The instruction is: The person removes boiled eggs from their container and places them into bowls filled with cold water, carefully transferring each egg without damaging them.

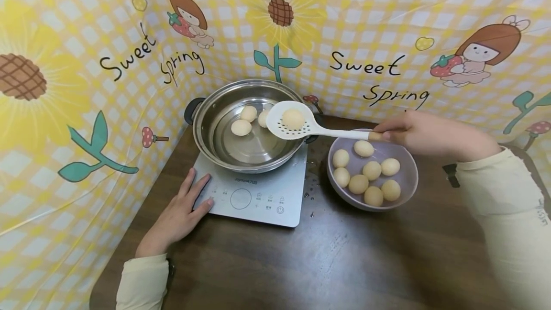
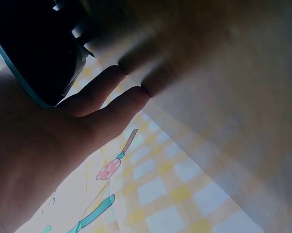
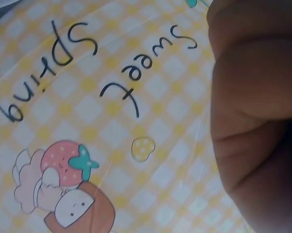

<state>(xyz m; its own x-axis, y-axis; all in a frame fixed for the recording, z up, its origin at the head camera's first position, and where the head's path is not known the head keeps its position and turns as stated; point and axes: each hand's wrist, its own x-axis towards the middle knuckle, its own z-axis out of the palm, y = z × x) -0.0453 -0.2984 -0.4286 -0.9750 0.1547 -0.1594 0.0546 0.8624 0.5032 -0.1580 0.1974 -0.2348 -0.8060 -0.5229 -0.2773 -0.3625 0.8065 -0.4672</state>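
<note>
In the head view my right hand (image 1: 406, 130) grips the wooden end of a white slotted spoon (image 1: 340, 133). One egg (image 1: 293, 119) rests in the spoon's bowl, above the right rim of a steel pot (image 1: 254, 157). Inside the pot, in clear water, lie a few more pale eggs (image 1: 241, 127), one partly hidden by the spoon. A lilac bowl (image 1: 406, 185) below my right hand holds several eggs (image 1: 372, 171). My left hand (image 1: 178, 214) lies with spread fingers at the left edge of the white induction cooker (image 1: 275, 212) under the pot.
Water drops (image 1: 312, 200) dot the dark wooden table (image 1: 344, 262) between cooker and bowl. A yellow checked cloth (image 1: 366, 13) with printed flowers and figures hangs behind and to the left. The pot's black handle (image 1: 193, 110) sticks out on its left.
</note>
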